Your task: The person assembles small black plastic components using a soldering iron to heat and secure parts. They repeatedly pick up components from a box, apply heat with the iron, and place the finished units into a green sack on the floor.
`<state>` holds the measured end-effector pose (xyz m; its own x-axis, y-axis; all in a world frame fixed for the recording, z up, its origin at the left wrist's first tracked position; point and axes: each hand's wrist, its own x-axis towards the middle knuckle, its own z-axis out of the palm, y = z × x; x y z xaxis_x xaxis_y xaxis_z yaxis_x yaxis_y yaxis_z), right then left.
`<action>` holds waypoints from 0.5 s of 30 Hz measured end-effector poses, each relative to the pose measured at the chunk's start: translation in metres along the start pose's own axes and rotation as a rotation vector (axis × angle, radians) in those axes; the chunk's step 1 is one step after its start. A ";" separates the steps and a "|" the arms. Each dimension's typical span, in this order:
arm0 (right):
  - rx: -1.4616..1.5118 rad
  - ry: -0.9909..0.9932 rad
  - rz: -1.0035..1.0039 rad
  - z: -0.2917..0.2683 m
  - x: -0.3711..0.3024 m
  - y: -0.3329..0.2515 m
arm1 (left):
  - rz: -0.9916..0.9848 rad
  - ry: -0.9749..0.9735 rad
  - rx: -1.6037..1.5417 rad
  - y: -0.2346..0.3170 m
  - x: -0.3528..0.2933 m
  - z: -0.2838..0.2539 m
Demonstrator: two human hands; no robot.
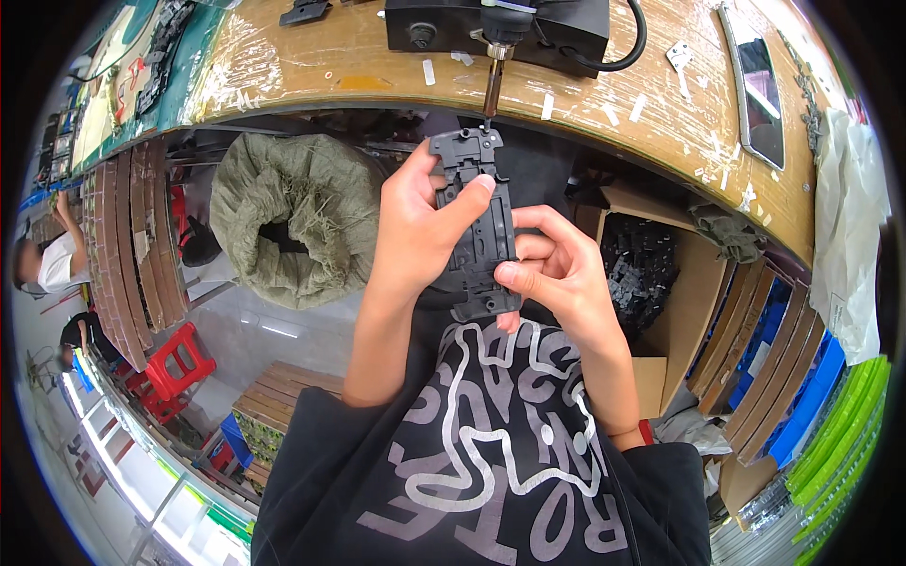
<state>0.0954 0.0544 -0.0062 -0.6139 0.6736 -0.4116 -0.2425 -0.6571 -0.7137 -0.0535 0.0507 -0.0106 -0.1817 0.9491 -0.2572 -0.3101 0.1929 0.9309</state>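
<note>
Between my two hands I hold a black moulded plastic part, long and flat, with ribs and screw bosses. My left hand is closed on its upper left side, thumb pressed across the face. The fingers and thumb of my right hand grip its lower right edge. Straight above the far end is a powered screwdriver, pointing down at the table's front edge; its thin bit comes down to the part's top end. Whether the bit touches a screw is too small to tell.
Behind the screwdriver stands a black box with a cable. A phone lies at the table's right. Below are an open sack at left and a cardboard box of black parts at right. Another person is far left.
</note>
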 end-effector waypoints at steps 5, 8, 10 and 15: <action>0.014 -0.002 0.007 -0.002 -0.001 0.001 | -0.014 0.000 0.017 0.000 0.000 0.000; 0.012 0.014 -0.006 -0.001 0.002 0.000 | -0.008 0.008 0.025 -0.001 0.003 -0.001; 0.010 0.020 -0.012 -0.001 0.003 0.000 | -0.003 0.013 0.023 -0.002 0.005 -0.001; -0.002 0.006 -0.026 -0.001 0.005 -0.003 | 0.019 0.024 0.016 -0.004 0.008 -0.001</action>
<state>0.0940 0.0599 -0.0067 -0.6024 0.6929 -0.3963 -0.2573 -0.6386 -0.7253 -0.0551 0.0571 -0.0165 -0.2098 0.9465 -0.2454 -0.2912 0.1791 0.9397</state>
